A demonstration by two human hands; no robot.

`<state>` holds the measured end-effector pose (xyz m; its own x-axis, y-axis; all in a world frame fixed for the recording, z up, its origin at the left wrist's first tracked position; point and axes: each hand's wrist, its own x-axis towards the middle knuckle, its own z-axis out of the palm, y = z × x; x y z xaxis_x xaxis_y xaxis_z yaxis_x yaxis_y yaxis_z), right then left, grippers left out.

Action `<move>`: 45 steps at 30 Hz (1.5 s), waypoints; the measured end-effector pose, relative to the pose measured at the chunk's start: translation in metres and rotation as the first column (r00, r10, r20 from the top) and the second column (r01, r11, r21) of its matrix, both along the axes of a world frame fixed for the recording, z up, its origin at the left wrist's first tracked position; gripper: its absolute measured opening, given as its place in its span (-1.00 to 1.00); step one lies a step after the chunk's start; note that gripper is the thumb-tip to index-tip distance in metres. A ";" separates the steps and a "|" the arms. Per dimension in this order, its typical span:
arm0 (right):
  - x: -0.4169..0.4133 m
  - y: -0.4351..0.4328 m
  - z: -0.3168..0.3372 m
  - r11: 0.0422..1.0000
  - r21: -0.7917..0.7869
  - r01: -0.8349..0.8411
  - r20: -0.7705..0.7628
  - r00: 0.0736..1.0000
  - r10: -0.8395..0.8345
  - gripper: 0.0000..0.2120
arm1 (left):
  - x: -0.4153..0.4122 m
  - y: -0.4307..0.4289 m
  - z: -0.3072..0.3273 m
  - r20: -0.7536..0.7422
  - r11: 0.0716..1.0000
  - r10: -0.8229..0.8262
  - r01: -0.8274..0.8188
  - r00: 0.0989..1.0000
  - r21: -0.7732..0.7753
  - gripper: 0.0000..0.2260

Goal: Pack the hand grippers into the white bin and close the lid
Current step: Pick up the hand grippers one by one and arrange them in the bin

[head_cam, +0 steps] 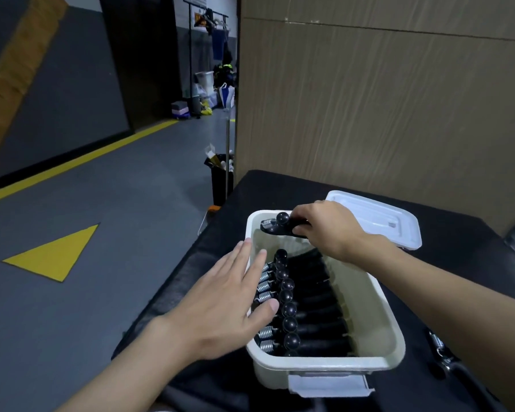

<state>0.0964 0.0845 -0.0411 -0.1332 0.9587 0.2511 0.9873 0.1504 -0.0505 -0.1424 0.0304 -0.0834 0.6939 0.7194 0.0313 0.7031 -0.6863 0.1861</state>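
Head view: white bin (379,310) sits open on a black-covered table (464,281), its front latch (330,385) facing the person. Lid (378,217) lies flat on the table just behind the bin's far right corner, touching or nearly touching the rim. Inside the bin, a row of black hand grippers (312,310) lies side by side – round knobs in a line down the middle, steel springs toward the left wall, handles toward the right. Right hand (324,227) is over the bin's far end, fingers curled round the handles of one more hand gripper (275,225), whose knob and spring point left above the rim. Left hand (220,304) is spread flat over the bin's left rim and the spring ends, fingers straight and slightly apart, holding nothing – whether it rests on the springs, cannot tell. Another gripper (440,349) lies on the table to the right of the bin, well apart from it. Brown cardboard wall (384,99) stands behind the table.
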 end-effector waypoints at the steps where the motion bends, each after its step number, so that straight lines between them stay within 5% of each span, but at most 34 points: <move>1: 0.000 0.001 -0.002 1.000 -0.004 -0.005 0.019 1.000 0.005 -0.85 | -0.001 0.000 0.001 -0.009 1.000 -0.008 0.008 1.000 0.006 -0.27; 19: -0.014 0.019 -0.026 0.984 -0.085 -0.159 0.368 0.912 0.179 -0.87 | 0.001 0.001 0.001 0.036 0.997 -0.048 0.045 0.998 0.063 -0.24; 24: -0.011 0.027 -0.029 0.971 -0.168 -0.168 0.367 0.904 0.220 -0.87 | -0.001 -0.001 -0.002 0.078 0.986 -0.024 0.011 0.997 0.166 -0.34; 27: -0.011 0.030 -0.026 0.947 -0.285 -0.146 0.340 0.909 0.242 -0.86 | -0.003 -0.003 -0.007 0.066 0.975 -0.017 0.001 0.998 0.224 -0.46; 32: -0.026 0.032 -0.021 0.930 -0.367 0.018 0.450 0.878 0.161 -0.79 | -0.008 -0.013 -0.003 0.096 0.993 -0.036 0.024 0.995 0.120 -0.28; 45: -0.011 0.036 -0.031 0.907 -0.422 -0.007 0.176 0.980 0.090 -0.75 | -0.007 -0.011 -0.008 0.061 0.984 -0.033 0.022 0.998 0.177 -0.34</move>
<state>0.0856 0.1208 -0.0726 -0.1873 0.9608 -0.2045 0.9767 0.2044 0.0657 -0.1498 0.0197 -0.0916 0.7058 0.6794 0.2003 0.6743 -0.7311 0.1040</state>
